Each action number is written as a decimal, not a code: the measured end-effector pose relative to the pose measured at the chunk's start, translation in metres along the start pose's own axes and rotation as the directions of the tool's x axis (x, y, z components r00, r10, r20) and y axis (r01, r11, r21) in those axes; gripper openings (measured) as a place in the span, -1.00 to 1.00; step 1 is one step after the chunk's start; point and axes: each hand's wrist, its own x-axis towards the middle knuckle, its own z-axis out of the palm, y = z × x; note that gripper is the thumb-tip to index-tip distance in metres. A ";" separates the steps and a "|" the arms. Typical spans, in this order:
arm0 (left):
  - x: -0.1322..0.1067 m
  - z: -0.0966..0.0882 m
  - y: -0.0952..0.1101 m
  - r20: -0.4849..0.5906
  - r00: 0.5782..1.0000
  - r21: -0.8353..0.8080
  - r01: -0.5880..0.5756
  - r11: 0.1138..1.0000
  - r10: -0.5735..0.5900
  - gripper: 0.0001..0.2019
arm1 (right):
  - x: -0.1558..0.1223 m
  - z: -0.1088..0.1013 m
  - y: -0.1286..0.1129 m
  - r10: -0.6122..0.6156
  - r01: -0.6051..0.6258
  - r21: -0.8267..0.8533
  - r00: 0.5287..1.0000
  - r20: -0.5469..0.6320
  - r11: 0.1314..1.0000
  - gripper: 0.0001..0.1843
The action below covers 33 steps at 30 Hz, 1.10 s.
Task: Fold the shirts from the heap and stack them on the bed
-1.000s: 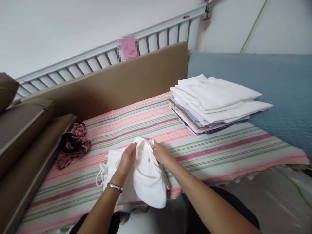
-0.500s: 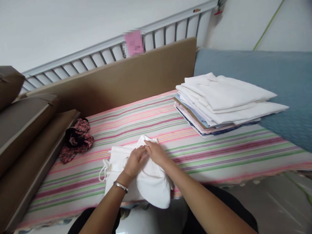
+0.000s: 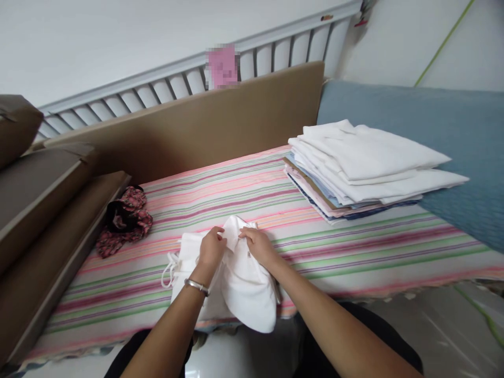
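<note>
A white garment (image 3: 250, 302) lies partly folded near the front edge of the striped cloth, its rounded end hanging over that edge. Thin white ties (image 3: 168, 269) stick out on its left side. My left hand (image 3: 213, 248), with a silver bangle at the wrist, has its fingers closed on the garment's fabric near the upper middle. Just to the right, my right hand (image 3: 258, 245) pinches another part of the same fabric. A small gap of white cloth shows between the two hands.
A stack of folded clothes (image 3: 366, 163), mostly white on top, sits at the right by a blue cushion (image 3: 433, 115). A crumpled floral cloth (image 3: 128, 220) lies left, beside brown cushions (image 3: 59, 220). A brown panel (image 3: 220, 121) stands along the back of the striped cloth (image 3: 220, 186).
My hands have drawn apart from where they nearly overlapped on the garment. The left hand moved a little left and up, and its fingers curled in. The view shifted slightly.
</note>
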 end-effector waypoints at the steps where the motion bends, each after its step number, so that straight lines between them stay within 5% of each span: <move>1: -0.005 -0.004 -0.001 -0.020 0.999 0.017 -0.046 0.999 0.046 -0.70 | 0.000 0.000 0.000 -0.002 0.002 -0.003 1.000 0.005 1.000 -0.58; 3: -0.023 -0.009 -0.008 -0.081 0.974 0.078 -0.206 0.975 0.212 -0.68 | -0.001 -0.001 0.000 -0.001 0.001 -0.007 1.000 0.013 1.000 -0.59; 7: -0.070 0.003 -0.034 -0.065 0.846 0.327 -0.484 0.812 0.530 -0.60 | -0.001 -0.001 0.001 -0.014 0.014 -0.024 1.000 0.019 1.000 -0.60; 10: -0.095 0.026 -0.047 0.055 0.822 0.452 -0.527 0.720 0.567 -0.52 | -0.003 0.001 0.001 -0.058 0.060 -0.049 0.998 0.029 0.997 -0.60; 13: -0.103 0.040 -0.048 0.060 0.827 0.474 -0.517 0.713 0.559 -0.51 | -0.009 -0.001 -0.003 -0.117 0.119 -0.092 0.993 0.025 0.989 -0.62; 16: -0.099 0.033 -0.046 0.062 0.841 0.363 -0.520 0.773 0.537 -0.51 | -0.016 -0.012 -0.007 -0.068 0.063 -0.091 0.996 -0.062 0.994 -0.64; 18: -0.096 0.018 -0.049 0.021 0.851 0.237 -0.514 0.825 0.524 -0.53 | -0.022 -0.023 -0.006 0.088 -0.091 -0.018 0.987 -0.131 0.996 -0.64; 21: -0.093 -0.017 -0.070 -0.210 0.870 0.062 -0.443 0.894 0.446 -0.59 | -0.030 -0.040 -0.003 0.471 -0.450 0.211 0.880 -0.058 0.868 -0.63; 24: -0.097 -0.056 -0.116 -0.396 0.863 -0.015 -0.348 0.937 0.314 -0.60 | -0.038 -0.049 -0.006 0.648 -0.643 0.310 0.755 0.100 0.701 -0.70; 29: -0.135 -0.086 -0.207 -0.389 0.897 0.059 -0.204 0.977 0.211 -0.56 | -0.039 -0.044 -0.020 0.708 -0.740 0.269 0.670 0.222 0.616 -0.60; 33: -0.179 -0.077 -0.226 -0.314 0.939 0.161 -0.091 0.983 0.138 -0.64 | -0.030 -0.040 -0.025 0.750 -0.802 0.184 0.597 0.285 0.568 -0.53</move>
